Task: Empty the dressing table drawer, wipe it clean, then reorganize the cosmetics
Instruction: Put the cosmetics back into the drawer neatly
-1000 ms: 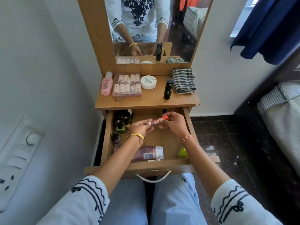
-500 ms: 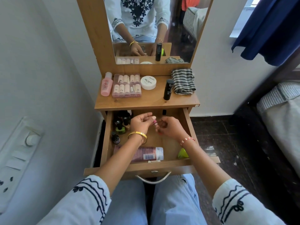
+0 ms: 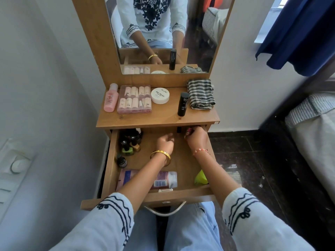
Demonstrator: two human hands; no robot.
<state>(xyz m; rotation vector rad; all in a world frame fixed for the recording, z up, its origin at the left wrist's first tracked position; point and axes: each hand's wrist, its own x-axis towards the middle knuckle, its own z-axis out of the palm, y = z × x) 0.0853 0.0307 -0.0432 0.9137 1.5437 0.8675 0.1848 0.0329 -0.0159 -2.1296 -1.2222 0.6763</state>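
The wooden drawer [image 3: 110, 160] of the dressing table stands pulled out over my lap. My right hand [image 3: 197, 139] reaches into its back right corner, shut on a small pink-capped cosmetic [image 3: 189, 131]. Just left of it a small black tube [image 3: 179, 130] stands against the back wall. My left hand [image 3: 165, 144] hovers over the middle of the drawer floor, fingers loosely curled, with nothing visible in it. A cluster of nail polish bottles [image 3: 130, 142] fills the back left corner. A small dark bottle [image 3: 121, 161] stands alone in front of that cluster.
A pink and white tube [image 3: 164, 180] lies along the drawer front, a green item [image 3: 200, 177] at its front right. The tabletop [image 3: 163, 116] holds a pink bottle [image 3: 110, 98], a clear box of small bottles [image 3: 134, 99], a white jar [image 3: 160, 95], a black stick [image 3: 182, 104] and a striped cloth [image 3: 200, 94].
Both hands were together over the drawer's middle around a small item. My right hand has since moved to the back right corner with a pink-capped piece, and my left hand has drawn apart.
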